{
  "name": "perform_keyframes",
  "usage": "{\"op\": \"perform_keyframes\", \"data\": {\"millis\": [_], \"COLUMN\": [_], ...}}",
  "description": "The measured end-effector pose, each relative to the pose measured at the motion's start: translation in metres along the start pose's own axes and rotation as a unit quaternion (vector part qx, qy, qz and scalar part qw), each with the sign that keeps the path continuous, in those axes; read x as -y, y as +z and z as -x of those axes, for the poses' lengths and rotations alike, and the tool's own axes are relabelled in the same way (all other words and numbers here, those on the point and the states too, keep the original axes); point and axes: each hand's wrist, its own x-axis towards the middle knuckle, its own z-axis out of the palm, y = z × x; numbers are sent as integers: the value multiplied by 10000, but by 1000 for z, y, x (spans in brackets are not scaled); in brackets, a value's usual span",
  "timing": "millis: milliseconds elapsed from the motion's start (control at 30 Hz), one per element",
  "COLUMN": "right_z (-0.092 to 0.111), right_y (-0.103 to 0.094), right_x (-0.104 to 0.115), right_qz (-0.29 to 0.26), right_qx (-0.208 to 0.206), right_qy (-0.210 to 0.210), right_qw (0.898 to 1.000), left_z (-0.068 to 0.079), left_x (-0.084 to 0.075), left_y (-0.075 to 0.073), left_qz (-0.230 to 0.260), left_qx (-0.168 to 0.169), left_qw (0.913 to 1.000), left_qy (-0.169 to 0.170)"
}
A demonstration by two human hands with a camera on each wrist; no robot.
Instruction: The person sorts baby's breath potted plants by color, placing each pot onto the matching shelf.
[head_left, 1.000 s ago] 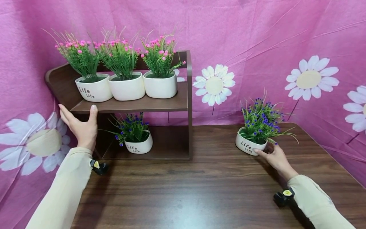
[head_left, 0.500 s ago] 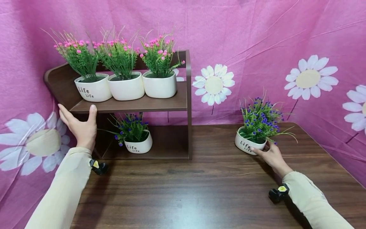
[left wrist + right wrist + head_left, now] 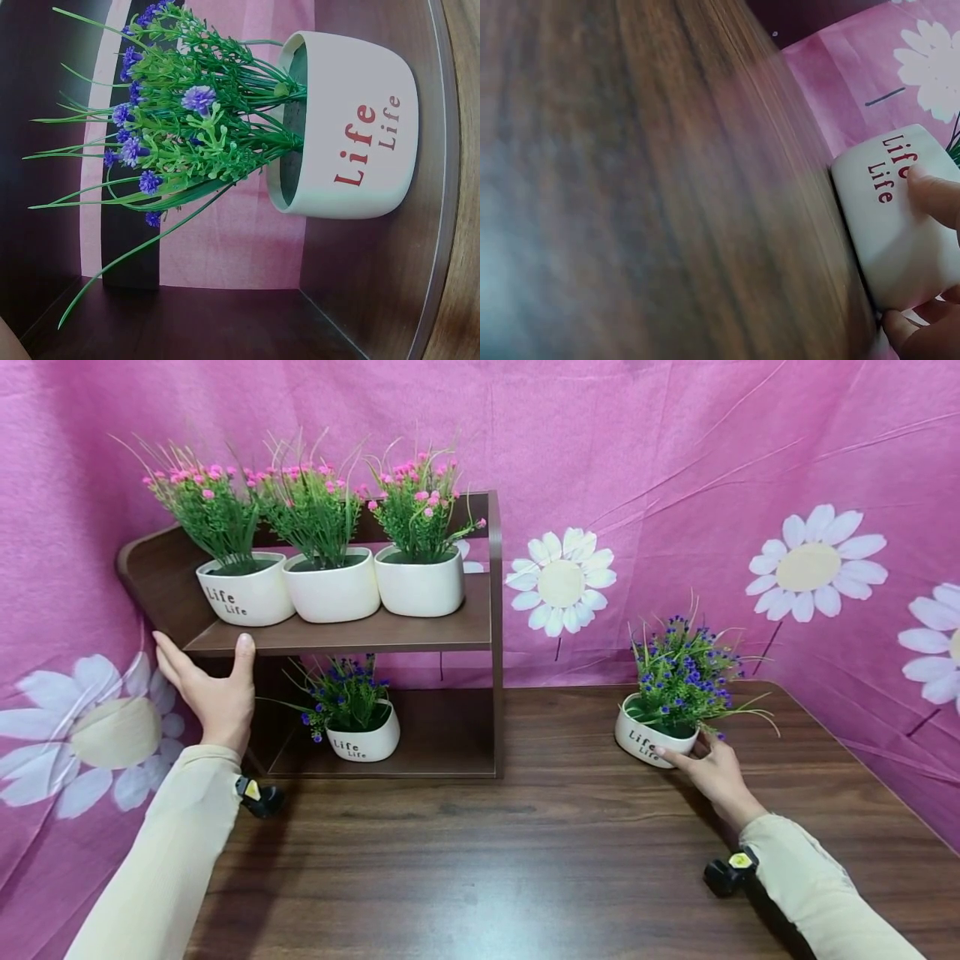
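Observation:
My right hand (image 3: 716, 774) holds a white potted plant (image 3: 651, 745) with blue flowers at the right of the table. The thumb (image 3: 935, 196) lies over the "Life" lettering, and fingertips (image 3: 900, 330) reach the lower side by the base. My left hand (image 3: 217, 697) is at the left side of a brown two-tier shelf (image 3: 420, 637), fingers straight and thumb up at the upper board's front edge. Close by it, on the lower tier, stands another blue-flowered potted plant (image 3: 367, 739), its lettered front large in the left wrist view.
Three white pots with pink flowers stand in a row on the upper tier: a lettered left pot (image 3: 251, 597), a middle pot (image 3: 333, 592) and a right pot (image 3: 422, 583). A pink curtain (image 3: 675, 452) hangs behind the wooden table (image 3: 480, 843).
The right hand and its potted plant have shifted very slightly left, and the right fingers sit closer round the pot. The left hand stays in place at the shelf.

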Motion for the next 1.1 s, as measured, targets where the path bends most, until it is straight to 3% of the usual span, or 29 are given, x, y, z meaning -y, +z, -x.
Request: {"op": "perform_keyframes", "data": {"millis": [533, 1100], "right_z": [22, 47], "right_y": [9, 48], "right_x": [15, 44], "right_qz": [-512, -1149], "right_qx": [345, 796], "right_qy": [-33, -865], "right_qw": [9981, 9864], "left_z": [0, -1], "left_x": [0, 0], "left_y": [0, 1], "left_qz": [52, -4], "left_qx": [-7, -4], "left_qw": [10000, 10000], "left_qy": [-2, 24]}}
